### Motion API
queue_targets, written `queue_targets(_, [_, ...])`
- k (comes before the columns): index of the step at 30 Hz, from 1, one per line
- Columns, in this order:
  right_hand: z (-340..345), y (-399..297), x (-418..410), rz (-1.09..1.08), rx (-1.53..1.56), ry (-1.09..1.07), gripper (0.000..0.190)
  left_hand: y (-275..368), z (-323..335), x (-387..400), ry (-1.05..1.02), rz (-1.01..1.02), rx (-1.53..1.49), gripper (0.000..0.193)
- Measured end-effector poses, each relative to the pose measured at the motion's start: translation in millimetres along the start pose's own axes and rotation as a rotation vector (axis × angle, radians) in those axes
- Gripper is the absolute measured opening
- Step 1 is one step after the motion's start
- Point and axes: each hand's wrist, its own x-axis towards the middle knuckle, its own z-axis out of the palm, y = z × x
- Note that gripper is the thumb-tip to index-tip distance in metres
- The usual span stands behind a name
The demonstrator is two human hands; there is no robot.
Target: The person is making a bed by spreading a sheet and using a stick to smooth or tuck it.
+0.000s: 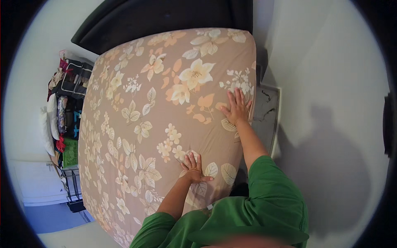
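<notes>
A brown floral fitted sheet [167, 114] covers the mattress before me, with white and peach flowers and pale leaves printed on it. My left hand [194, 170] lies palm down with fingers spread near the sheet's near side. Farther up, my right hand [238, 108] rests flat near the right edge of the bed, fingers apart, beside a printed white blossom cluster. Neither hand grips the fabric. The sheet looks mostly smooth, with faint creases along the right side.
A dark headboard [173, 23] rises at the far end. Along the left stand a green plastic basket [70, 152], white pillows [53, 116] and a dark rack [73, 186]. A narrow strip of grey floor [266, 124] separates the bed from the right wall [322, 71].
</notes>
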Motion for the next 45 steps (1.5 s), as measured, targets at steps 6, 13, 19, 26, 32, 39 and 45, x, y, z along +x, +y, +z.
queue_targets(6, [37.4,46.4,-14.2,0.332,0.619,0.216,0.06,-0.6,1.4,-1.9,0.011,0.036,0.018,0.128])
queue_targets(13, [167.9,82.0,-261.1,1.085,1.625,-0.334,0.054,-3.4,12.4,-14.3,0.173,0.083,0.004,0.118])
queue_targets(19, [65.4,7.0,-273.5,0.746,0.544,-0.3,0.04,-32.1,66.8,-90.7,0.313,0.3,0.05,0.109])
queue_targets(26, [73.9,24.8,-271.9,0.48,-0.095,-0.416,0.026,-23.4,114.1,-127.2,0.407,0.386,0.13,0.102])
queue_targets(32, [93.6,27.3,-264.1,0.569,0.008,-0.513,0.031,-25.7,117.2,-109.5,0.239,0.311,0.093,0.099])
queue_targets(39, [73.6,-6.3,-344.6,0.586,0.798,0.098,0.046,-27.8,116.9,-108.9,0.239,0.298,0.069,0.098])
queue_targets(45, [78.9,-32.0,-523.7,0.126,0.322,-1.056,0.056,-45.1,133.7,-134.5,0.493,0.357,0.078,0.086])
